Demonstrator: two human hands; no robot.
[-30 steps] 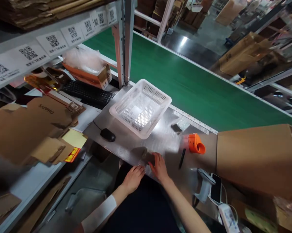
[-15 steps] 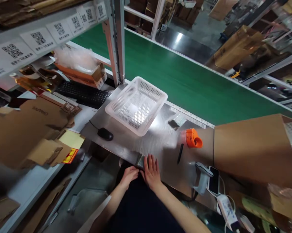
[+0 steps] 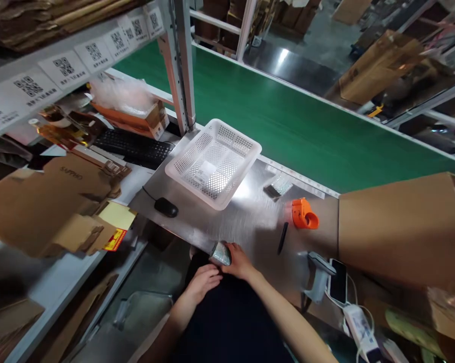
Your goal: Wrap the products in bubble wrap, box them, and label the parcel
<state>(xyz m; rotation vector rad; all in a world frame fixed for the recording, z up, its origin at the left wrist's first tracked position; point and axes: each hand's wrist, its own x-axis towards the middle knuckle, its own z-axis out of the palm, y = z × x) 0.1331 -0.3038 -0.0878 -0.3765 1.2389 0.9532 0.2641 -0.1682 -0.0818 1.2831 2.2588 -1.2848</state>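
Observation:
A small bubble-wrapped packet [image 3: 220, 254] is held at the near edge of the metal table [image 3: 250, 232]. My right hand [image 3: 238, 261] grips it from the right, fingers curled round its side. My left hand [image 3: 204, 280] lies just below the packet, fingers stretched out and pointing right, close to its lower edge; whether they touch it I cannot tell. Beyond the hands stands a white perforated plastic basket [image 3: 214, 199]. To the right lie a black pen [image 3: 282, 238] and an orange tape dispenser [image 3: 304, 214]. A second bubble-wrapped packet [image 3: 277, 187] lies behind them.
On the left are a black mouse [image 3: 166, 207], a keyboard [image 3: 134, 146] and flattened cardboard [image 3: 61, 201]. A handheld scanner [image 3: 318, 277] and a phone [image 3: 338, 282] sit at the right, before a large carton [image 3: 401, 227]. A green conveyor belt [image 3: 287, 121] runs behind the table.
The packet has been raised and tilted at the table edge. My right hand has gone from lying flat with spread fingers to gripping its side. My left hand has shifted slightly lower.

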